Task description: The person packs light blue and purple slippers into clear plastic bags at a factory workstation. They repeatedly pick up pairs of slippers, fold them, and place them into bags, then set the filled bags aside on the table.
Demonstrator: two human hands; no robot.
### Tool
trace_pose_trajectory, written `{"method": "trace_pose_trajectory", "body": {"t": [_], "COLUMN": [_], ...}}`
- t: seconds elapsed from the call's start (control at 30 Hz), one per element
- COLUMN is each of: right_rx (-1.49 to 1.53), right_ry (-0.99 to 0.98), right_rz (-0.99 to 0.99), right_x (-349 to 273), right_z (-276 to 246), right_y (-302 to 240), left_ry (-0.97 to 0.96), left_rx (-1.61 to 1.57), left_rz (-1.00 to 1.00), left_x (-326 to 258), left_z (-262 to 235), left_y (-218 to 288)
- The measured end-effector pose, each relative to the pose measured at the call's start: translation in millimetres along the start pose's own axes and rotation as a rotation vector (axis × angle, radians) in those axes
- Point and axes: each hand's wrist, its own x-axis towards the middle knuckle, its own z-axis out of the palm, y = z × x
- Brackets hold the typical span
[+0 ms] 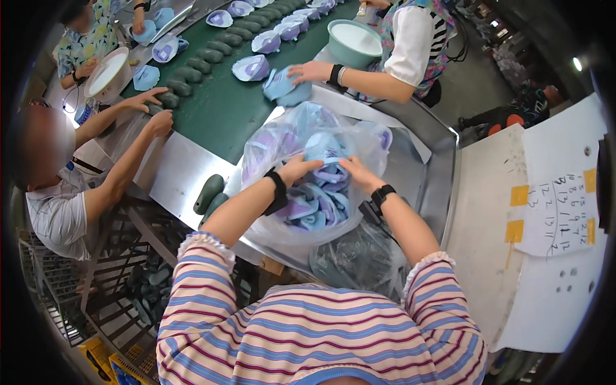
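1. The left hand (296, 170) reached into the open mouth of a clear, crinkled plastic bag (269, 151), its fingers curled down onto the blue and lilac shaped fabric pieces (317, 205) heaped inside; a black band sat on its wrist.
2. The right hand (359, 172) was in the same opening, fingers closed on the top blue piece just beside the left hand.
3. The bag lay on the grey metal worktop (176, 173) at the end of a green conveyor belt (224, 109), directly before the person's chest.
4. Two dark green foot-shaped moulds (208, 196) lay on the worktop, near the bag's left side.
5. Across the belt, another person's hand (310, 70) rested on a blue piece beside a pale green round basin (353, 42).
6. A row of dark moulds (212, 54) ran along the belt.
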Motion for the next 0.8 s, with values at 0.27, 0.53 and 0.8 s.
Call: {"method": "trace_pose_trajectory", "body": {"t": [0.27, 0.53, 0.8], "right_rx": [0.256, 0.941, -0.474], "right_ry": [-0.288, -0.466, -0.080], "right_rz": [-0.380, -0.478, -1.097], "right_x": [-87.2, -90.3, -110.9], "right_z": [-40.1, -31.5, 30.5], "right_y": [-70.6, -58.5, -94.1], "left_ry": [-0.209, -0.044, 0.371], "left_rx": [0.203, -0.151, 0.144], "left_rz": [0.454, 0.616, 0.563], "left_x": [-107.5, -162.9, -151.6], "left_z": [-1.6, -12.6, 12.5], "left_y": [72.6, 81.5, 49.4]}}
